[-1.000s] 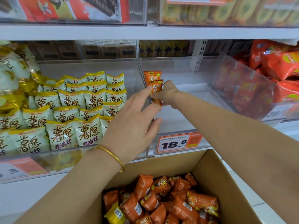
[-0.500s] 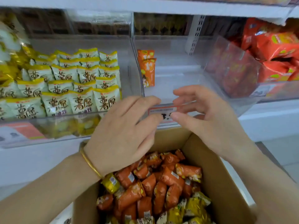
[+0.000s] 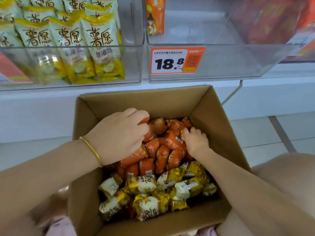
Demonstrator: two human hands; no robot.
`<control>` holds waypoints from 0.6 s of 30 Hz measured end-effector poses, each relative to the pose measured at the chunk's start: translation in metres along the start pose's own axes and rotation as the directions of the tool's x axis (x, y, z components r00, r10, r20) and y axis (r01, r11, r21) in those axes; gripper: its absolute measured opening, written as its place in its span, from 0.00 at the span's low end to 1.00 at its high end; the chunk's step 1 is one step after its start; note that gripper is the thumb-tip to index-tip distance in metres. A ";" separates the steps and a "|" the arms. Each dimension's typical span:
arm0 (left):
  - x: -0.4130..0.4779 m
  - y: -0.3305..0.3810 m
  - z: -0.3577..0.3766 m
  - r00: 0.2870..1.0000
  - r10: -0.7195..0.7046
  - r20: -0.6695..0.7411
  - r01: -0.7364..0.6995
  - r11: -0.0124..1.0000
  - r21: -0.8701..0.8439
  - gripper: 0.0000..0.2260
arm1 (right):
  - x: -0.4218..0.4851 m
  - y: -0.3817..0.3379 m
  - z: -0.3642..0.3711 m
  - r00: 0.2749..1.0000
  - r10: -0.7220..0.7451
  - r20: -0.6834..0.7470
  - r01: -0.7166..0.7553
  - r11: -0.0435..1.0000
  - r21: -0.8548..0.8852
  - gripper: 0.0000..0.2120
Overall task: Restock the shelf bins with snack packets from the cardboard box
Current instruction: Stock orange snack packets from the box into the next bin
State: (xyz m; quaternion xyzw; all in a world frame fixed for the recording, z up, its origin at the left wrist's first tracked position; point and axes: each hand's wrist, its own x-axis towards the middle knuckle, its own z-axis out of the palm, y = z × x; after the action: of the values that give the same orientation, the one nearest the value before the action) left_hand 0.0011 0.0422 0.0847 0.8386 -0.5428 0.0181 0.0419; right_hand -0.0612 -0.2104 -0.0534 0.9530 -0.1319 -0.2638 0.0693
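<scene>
An open cardboard box [image 3: 170, 103] stands below the shelf. It holds orange snack packets [image 3: 163, 150] at the far end and yellow-and-white packets [image 3: 144, 184] at the near end. My left hand [image 3: 119, 135], with a gold bangle on the wrist, is down in the box with its fingers curled round an orange packet. My right hand [image 3: 196, 140] reaches into the same pile, fingers and thumb closing on another orange packet. Above, the clear bin [image 3: 221, 62] with the 18.8 price tag holds an upright orange packet [image 3: 155, 16] against its left wall.
The clear bin on the left [image 3: 133, 65] is packed with rows of upright yellow-and-white packets [image 3: 100, 40]. Red packs [image 3: 272, 19] show through the bin at the right. White shelf edge and tiled floor lie around the box.
Both hands dropped from the shelf bin, where the right hand left an orange packet, down into the box and onto the orange packets. The view tilted downward.
</scene>
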 end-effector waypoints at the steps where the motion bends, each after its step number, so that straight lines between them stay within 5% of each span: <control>1: 0.001 -0.001 0.001 1.000 0.000 0.000 0.000 1.000 -0.003 0.15 | 0.000 -0.001 0.003 1.000 0.001 -0.020 -0.002 0.998 -0.068 0.32; 6: 0.009 0.003 0.003 0.999 0.039 0.012 -0.039 0.999 -0.010 0.10 | 0.006 0.002 0.012 0.995 0.019 -0.099 -0.038 0.980 -0.193 0.34; 11: 0.018 0.008 0.002 0.999 0.046 0.020 -0.046 0.999 -0.003 0.10 | 0.009 0.003 -0.026 0.970 0.173 -0.172 -0.128 0.961 0.243 0.31; 14: 0.022 0.008 0.004 0.999 0.032 0.023 -0.032 0.999 0.001 0.08 | 0.016 -0.010 -0.028 0.999 -0.038 0.011 0.026 0.836 0.548 0.41; 18: 0.020 0.007 0.007 0.999 -0.017 0.049 0.017 1.000 0.006 0.08 | 0.019 -0.026 0.001 0.916 -0.265 0.302 0.046 0.817 0.575 0.48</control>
State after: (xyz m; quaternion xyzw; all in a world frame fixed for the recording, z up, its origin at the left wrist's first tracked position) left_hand 0.0033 0.0205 0.0792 0.8435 -0.5365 -0.0013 0.0264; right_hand -0.0400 -0.1911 -0.0684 0.8722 -0.1337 -0.3927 -0.2592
